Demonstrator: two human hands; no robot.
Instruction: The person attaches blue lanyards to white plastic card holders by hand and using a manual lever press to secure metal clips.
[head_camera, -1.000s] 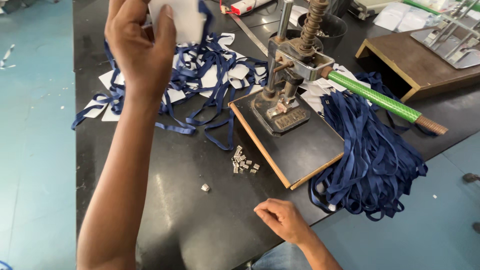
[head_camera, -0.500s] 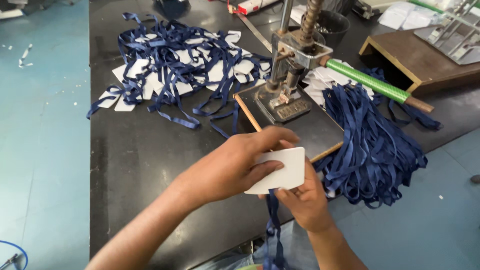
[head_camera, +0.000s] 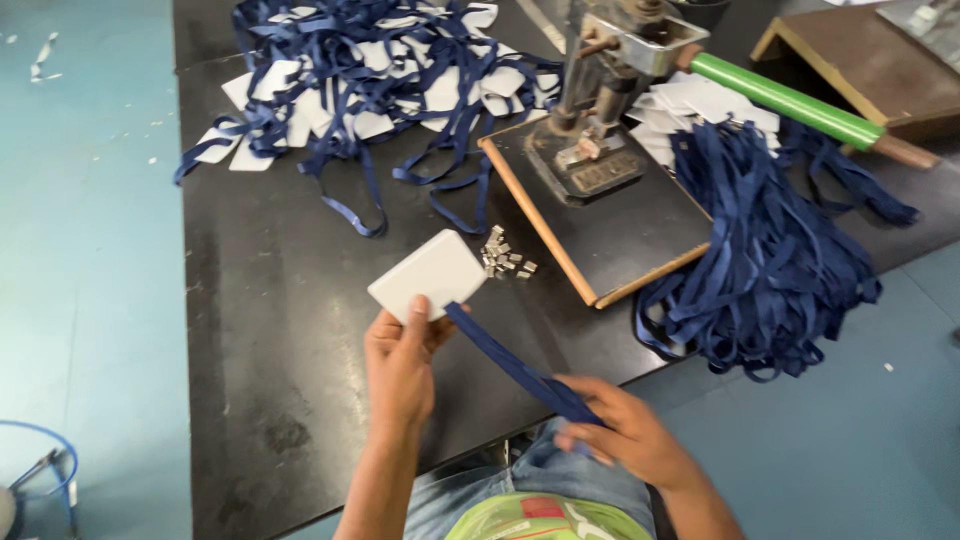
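My left hand (head_camera: 402, 362) pinches a white rectangular card (head_camera: 427, 274) by its lower edge, above the black table (head_camera: 280, 350). A dark blue strap (head_camera: 505, 357) runs from the card down to my right hand (head_camera: 622, 430), which grips its lower end near the table's front edge. A small heap of metal clips (head_camera: 504, 259) lies just right of the card.
A hand press (head_camera: 600, 110) with a green handle (head_camera: 785, 98) stands on a wooden-edged black board (head_camera: 620, 235). A bundle of blue straps (head_camera: 765, 250) hangs over the right table edge. A tangle of finished straps and white cards (head_camera: 370, 80) lies at the back. A wooden stand (head_camera: 870, 70) is far right.
My left hand came down from the back pile with a white card. Both hands then parted: the left holds the card up, the right pulls the strap toward the front edge.
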